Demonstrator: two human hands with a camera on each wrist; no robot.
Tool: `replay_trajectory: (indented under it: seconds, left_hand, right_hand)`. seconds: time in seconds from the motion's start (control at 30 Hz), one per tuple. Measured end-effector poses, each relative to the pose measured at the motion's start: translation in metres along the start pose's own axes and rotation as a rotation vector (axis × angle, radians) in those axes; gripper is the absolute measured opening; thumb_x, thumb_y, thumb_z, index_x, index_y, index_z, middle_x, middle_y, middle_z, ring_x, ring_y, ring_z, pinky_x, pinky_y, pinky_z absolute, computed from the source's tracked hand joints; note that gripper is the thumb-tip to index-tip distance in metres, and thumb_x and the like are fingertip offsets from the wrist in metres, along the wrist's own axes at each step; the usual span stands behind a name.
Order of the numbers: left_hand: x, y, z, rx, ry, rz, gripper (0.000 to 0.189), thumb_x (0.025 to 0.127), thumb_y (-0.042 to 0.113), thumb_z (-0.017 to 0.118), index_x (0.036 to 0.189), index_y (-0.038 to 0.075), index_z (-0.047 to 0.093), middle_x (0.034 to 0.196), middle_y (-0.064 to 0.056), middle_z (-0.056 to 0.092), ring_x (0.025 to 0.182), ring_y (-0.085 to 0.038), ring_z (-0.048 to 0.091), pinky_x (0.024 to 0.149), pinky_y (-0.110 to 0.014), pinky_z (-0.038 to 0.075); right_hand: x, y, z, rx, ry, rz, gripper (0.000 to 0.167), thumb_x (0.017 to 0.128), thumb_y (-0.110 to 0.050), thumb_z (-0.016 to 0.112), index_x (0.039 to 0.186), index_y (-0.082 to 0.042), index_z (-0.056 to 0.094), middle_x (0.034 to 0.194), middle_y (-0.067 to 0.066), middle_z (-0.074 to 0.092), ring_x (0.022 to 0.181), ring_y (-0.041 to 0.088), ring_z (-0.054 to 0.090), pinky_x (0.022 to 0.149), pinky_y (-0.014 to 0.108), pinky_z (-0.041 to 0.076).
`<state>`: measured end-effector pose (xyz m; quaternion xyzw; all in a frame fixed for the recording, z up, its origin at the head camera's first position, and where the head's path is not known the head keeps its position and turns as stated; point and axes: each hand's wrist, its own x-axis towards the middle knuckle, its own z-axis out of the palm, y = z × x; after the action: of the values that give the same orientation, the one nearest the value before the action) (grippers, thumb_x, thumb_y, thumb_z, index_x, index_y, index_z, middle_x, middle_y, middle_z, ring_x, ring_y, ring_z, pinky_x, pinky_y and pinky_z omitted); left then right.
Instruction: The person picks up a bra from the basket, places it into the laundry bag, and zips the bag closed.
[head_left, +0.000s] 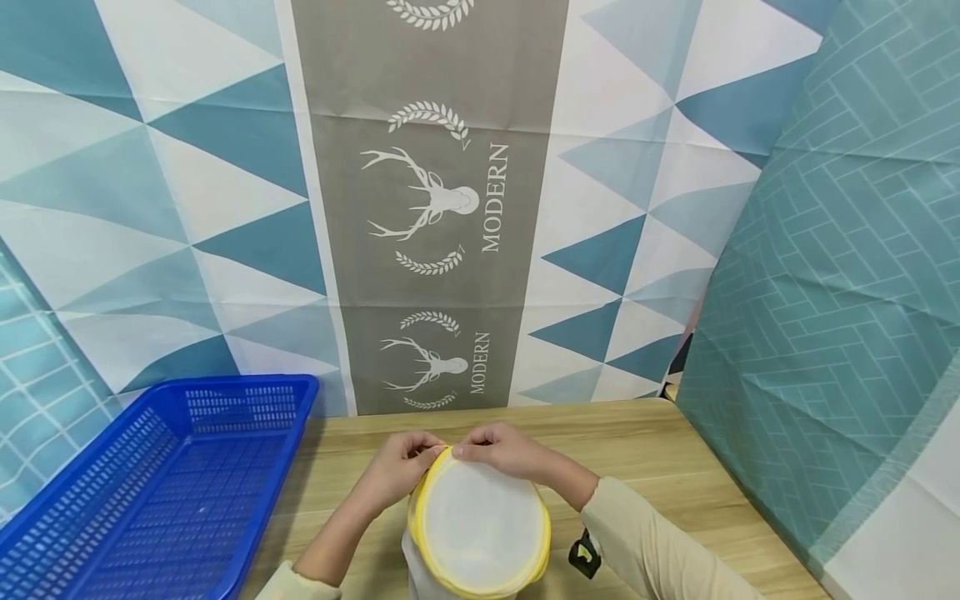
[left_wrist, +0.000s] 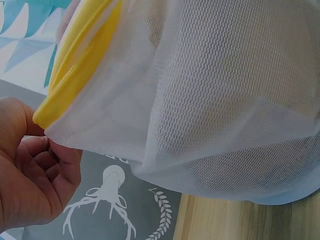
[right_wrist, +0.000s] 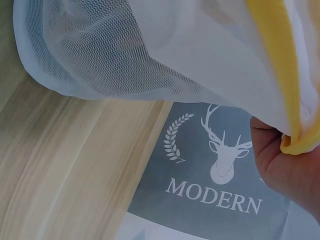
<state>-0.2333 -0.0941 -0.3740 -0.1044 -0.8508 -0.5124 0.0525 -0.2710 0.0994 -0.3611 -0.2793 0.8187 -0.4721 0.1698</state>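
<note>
One mesh bag: it sits just below and between the hands, its round pale end facing up toward us, its white sides falling away beneath; we cannot tell what, if anything, is inside.
Handling: we judge it light, soft and floppy, neither slippery nor fragile, though the thin mesh could snag.
Yellow trim: it rings the round end, and we judge it firmer than the mesh, so we would take hold there.
Left hand: it pinches the trim's far edge between thumb and forefinger; in the left wrist view we see its other fingers curled.
Right hand: it grips the same edge just beside the left, thumb laid over the trim.
Forearms: both reach forward, angling inward so that the hands nearly meet.
Wooden table: we see it beneath the hands and beyond the right one.
Blue basket: it lies well to the left of the left hand.
Patterned cloth: it hangs beyond both hands.
</note>
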Motion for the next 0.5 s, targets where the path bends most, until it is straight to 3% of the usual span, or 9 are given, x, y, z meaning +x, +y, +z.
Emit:
replay_trajectory:
  seconds: [0.5]
  left_hand:
    - [-0.0033, -0.0040, -0.0005, 0.002, 0.036, -0.008, 0.010, 0.089, 0.009, 0.060, 0.089, 0.006, 0.070, 0.079, -0.003, 0.065, 0.066, -0.011, 0.052, 0.056, -0.022, 0.045]
  right_hand:
    - [0.0005, 0.0027, 0.0007, 0.043, 0.003, 0.040, 0.029, 0.095, -0.030, 0.054, 0.094, -0.005, 0.068, 0.080, -0.002, 0.062, 0.062, 0.008, 0.057, 0.055, 0.023, 0.049]
